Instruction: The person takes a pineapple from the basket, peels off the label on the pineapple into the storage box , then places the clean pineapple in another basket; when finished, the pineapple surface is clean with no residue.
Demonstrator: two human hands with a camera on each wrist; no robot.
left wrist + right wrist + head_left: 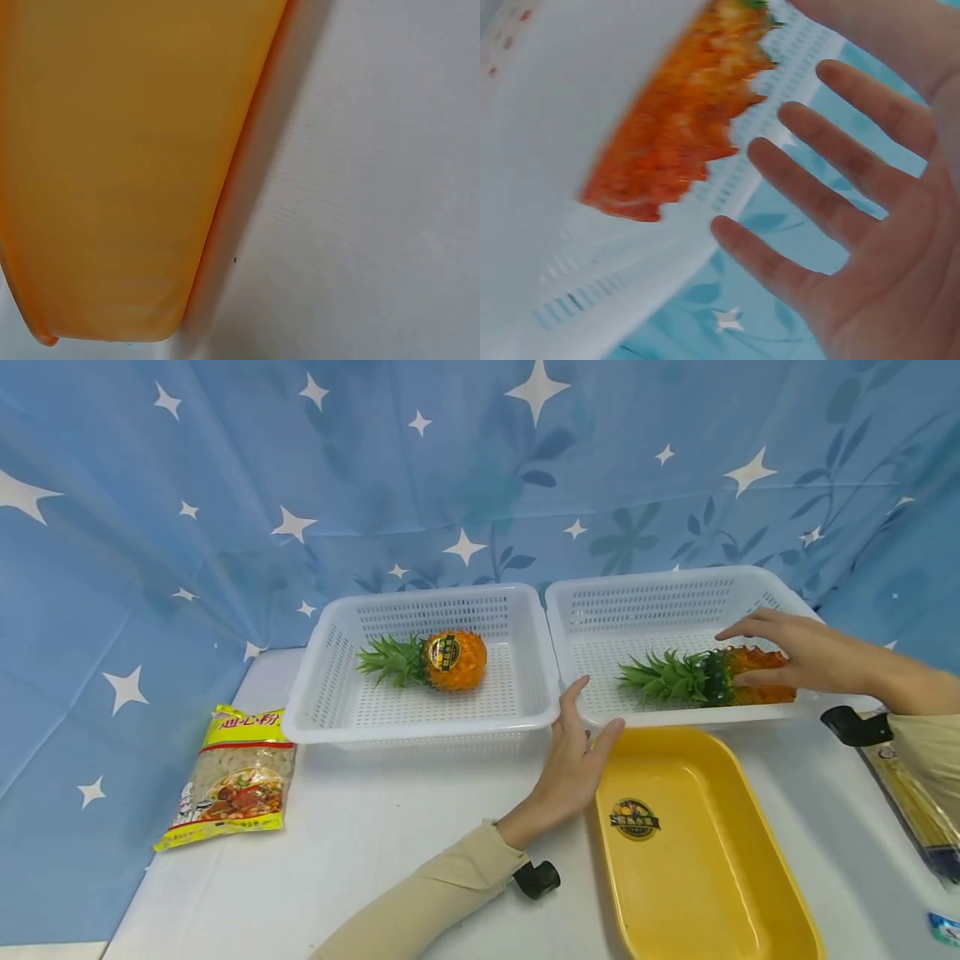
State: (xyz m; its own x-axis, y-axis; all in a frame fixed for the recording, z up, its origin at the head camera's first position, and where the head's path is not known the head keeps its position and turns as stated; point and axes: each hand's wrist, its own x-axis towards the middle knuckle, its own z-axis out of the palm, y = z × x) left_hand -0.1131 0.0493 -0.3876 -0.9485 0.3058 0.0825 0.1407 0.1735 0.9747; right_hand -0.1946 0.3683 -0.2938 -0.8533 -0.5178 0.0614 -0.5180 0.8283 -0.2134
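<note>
A pineapple (678, 678) with a green leafy crown lies in the right white basket (652, 585). My right hand (810, 652) hovers over its orange end, thumb and fingers apart. In the right wrist view, the spread fingers (802, 191) stand off from the pineapple's orange body (671, 124). My left hand (573, 768) is at the front, where the two baskets meet, its thumb and forefinger extended by the right basket's corner. Below it is the upper left edge of a yellow tray (765, 827), whose outer side (135, 165) fills much of the left wrist view.
A second, rounder pineapple (459, 662) with a black label lies in the left white basket (420, 727). At the far left is a pasta bag (240, 777). A long yellowish packet (911, 802) lies at the right, partly behind the right sleeve. A blue curtain hangs behind the baskets.
</note>
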